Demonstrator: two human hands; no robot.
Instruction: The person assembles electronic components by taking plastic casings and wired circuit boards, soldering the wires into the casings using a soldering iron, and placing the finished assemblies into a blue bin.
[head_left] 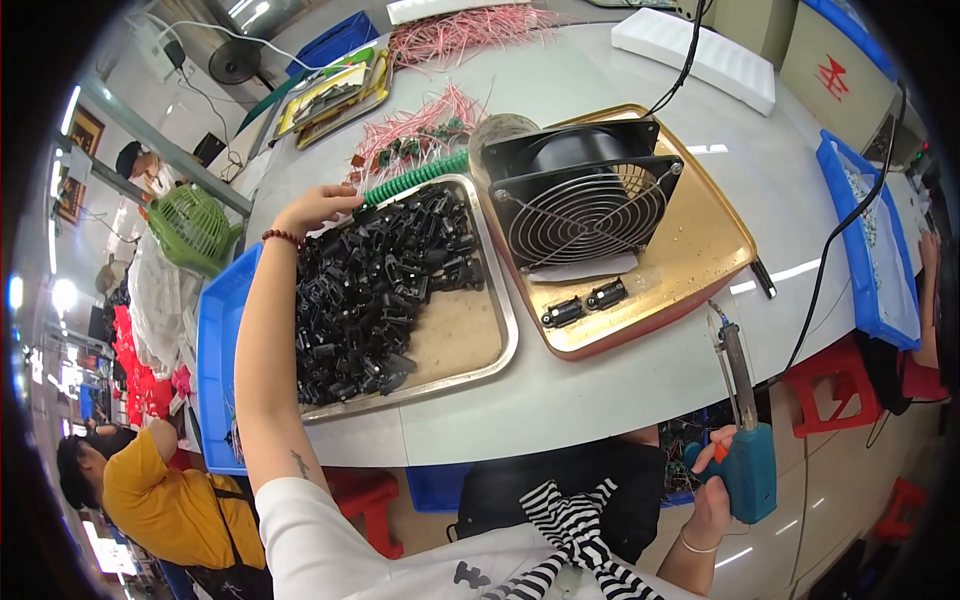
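My right hand (712, 490) grips a teal soldering gun (752, 470) at the lower right, its metal tip pointing up beside the table edge. My left hand (318, 207), a beaded bracelet at the wrist, reaches over the far left corner of a metal tray (508, 345). Its fingers are stretched out beside the end of a green ribbed coil (415, 178); whether they touch it is unclear. The tray holds a heap of small black plastic parts (370, 290). Two such black parts (584, 303) lie on a gold tray (670, 310), in front of a black fan with a wire guard (585, 215).
Red-and-white wires with small boards (420, 130) lie beyond the coil, and a pink wire bundle (465, 35) farther back. White foam (695, 58) lies far right. Blue bins (215, 360) (875, 260) flank the table. A black cable (835, 235) hangs at right. A person in yellow (175, 500) sits left.
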